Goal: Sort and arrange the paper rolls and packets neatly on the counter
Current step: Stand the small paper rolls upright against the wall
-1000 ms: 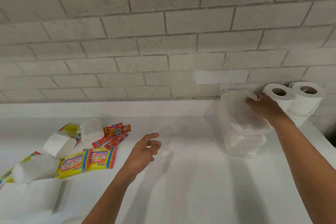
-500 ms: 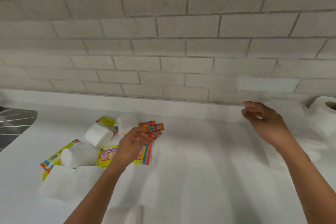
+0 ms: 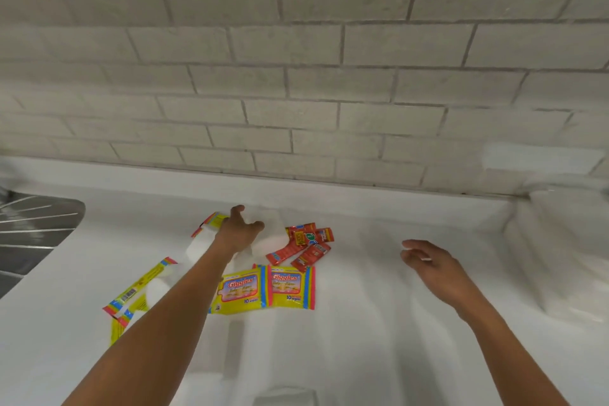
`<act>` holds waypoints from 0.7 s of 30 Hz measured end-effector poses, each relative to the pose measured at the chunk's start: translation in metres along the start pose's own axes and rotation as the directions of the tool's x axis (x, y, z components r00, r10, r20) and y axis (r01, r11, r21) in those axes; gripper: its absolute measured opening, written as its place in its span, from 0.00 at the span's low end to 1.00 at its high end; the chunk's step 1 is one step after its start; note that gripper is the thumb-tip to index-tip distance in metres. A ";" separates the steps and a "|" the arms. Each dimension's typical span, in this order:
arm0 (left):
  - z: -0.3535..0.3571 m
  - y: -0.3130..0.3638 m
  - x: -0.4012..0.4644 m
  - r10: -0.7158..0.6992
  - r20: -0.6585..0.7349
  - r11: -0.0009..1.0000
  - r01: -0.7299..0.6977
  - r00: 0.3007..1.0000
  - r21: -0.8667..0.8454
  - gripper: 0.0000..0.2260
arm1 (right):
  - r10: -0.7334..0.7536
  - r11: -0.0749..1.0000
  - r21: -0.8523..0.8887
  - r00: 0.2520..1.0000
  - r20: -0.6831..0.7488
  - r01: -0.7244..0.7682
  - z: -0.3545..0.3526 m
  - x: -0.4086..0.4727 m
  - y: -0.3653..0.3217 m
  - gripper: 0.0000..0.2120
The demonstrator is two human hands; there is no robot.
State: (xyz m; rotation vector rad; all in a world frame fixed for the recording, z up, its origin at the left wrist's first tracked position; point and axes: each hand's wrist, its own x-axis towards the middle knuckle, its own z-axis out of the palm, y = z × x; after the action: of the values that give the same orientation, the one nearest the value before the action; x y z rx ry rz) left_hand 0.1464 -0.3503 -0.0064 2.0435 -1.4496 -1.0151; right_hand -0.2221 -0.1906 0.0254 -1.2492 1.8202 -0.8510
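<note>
Two hands appear in the head view, above a white counter (image 3: 362, 356) that meets a grey brick wall (image 3: 296, 76). Your left hand (image 3: 238, 231) reaches over a white paper roll (image 3: 267, 234) at the back of the clutter, fingers spread and curving down toward it; whether they already touch the roll cannot be told, and no closed grasp shows. Your right hand (image 3: 431, 265) hovers above bare counter, fingers loosely curled, holding nothing. Just right of the roll lie small red sachets (image 3: 304, 245); nearer you sit two yellow wipe packets (image 3: 263, 288) side by side. Another white roll (image 3: 201, 242) lies partly behind your left wrist, and further yellow packets (image 3: 138, 295) trail toward the sink drainer (image 3: 33, 234) at far left. A blurred white mass (image 3: 560, 257) stands at far right; its nature is unclear. Risk: the roll lies touching or just beside the sachets, so a sweeping grasp could scatter them. A soft roll may also crush or unspool if pinched at one end.
</note>
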 end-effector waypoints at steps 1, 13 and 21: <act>0.002 0.002 0.003 0.001 0.004 1.000 -0.001 1.000 -0.004 0.36 | 0.011 1.000 0.007 1.000 0.002 -0.011 0.006 0.000 0.002 0.14; 0.027 0.006 0.042 -0.131 0.076 0.989 0.125 0.989 0.077 0.38 | 0.146 0.988 0.060 0.989 -0.015 -0.145 0.042 -0.020 0.025 0.13; 0.036 0.005 0.042 -0.070 0.028 0.997 0.069 0.997 0.034 0.42 | 0.186 0.978 0.101 0.982 -0.020 -0.183 0.047 -0.028 0.035 0.12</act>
State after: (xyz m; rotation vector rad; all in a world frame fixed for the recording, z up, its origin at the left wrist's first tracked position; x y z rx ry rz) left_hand 0.1233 -0.3895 -0.0389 2.1251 -1.4275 -1.0593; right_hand -0.1899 -0.1582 -0.0209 -0.9936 1.8613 -0.8479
